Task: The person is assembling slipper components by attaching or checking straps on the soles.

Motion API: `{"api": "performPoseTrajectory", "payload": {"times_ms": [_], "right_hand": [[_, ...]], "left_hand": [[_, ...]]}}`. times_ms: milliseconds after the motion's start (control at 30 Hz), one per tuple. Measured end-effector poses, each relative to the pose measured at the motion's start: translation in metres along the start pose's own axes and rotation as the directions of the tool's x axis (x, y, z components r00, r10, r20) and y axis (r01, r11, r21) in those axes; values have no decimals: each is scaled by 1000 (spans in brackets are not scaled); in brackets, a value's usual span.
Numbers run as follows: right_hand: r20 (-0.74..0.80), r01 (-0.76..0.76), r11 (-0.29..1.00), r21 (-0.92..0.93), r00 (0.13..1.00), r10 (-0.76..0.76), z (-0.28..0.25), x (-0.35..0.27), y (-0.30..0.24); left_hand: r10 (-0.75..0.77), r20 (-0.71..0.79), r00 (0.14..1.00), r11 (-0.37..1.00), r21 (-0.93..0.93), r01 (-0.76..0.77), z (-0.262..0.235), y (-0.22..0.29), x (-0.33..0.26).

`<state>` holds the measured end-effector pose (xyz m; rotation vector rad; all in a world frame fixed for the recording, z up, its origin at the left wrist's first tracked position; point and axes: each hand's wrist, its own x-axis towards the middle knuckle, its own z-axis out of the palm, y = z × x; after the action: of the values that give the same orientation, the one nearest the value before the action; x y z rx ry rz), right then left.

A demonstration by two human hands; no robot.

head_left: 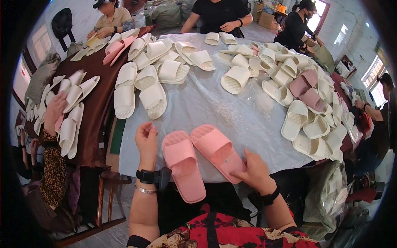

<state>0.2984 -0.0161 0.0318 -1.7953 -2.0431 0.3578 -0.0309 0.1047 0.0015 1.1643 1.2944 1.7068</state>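
A pair of pink slippers lies in front of me at the table's near edge. The left pink slipper (181, 159) reaches past the edge. My right hand (257, 170) grips the near end of the right pink slipper (213, 144), thumb on top; its other fingers are partly hidden. A small shiny spot shows on that slipper's sole below the strap. My left hand (146, 134) is raised beside the left slipper, apart from it, with fingers curled and thumb against them. Whatever it may hold is too small to make out.
Clear plastic sheeting (198, 101) covers the table. White slippers (125, 89) lie at the far left, and a pile of white slippers (293, 120) with dusky pink slippers (306, 84) at right. Other people work around; a co-worker's hand (55, 109) is at left over more slippers.
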Motion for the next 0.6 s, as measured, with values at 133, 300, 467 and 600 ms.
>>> {"api": "performPoseTrajectory", "payload": {"times_ms": [133,300,467,600], "right_hand": [[178,-50,994,97,984,32,-4,18,-8],[226,-81,991,104,973,56,-12,25,-11],[-56,219,971,99,975,-214,-58,45,-33],[-347,75,992,102,937,-35,-112,65,-10]], "left_hand": [[-157,-78,985,987,-53,153,-20,-17,-6],[-236,43,971,971,53,234,-26,-23,-15],[-257,-34,966,966,-1,257,-38,-10,-13],[-218,84,972,966,-120,227,-43,-28,-11]]}}
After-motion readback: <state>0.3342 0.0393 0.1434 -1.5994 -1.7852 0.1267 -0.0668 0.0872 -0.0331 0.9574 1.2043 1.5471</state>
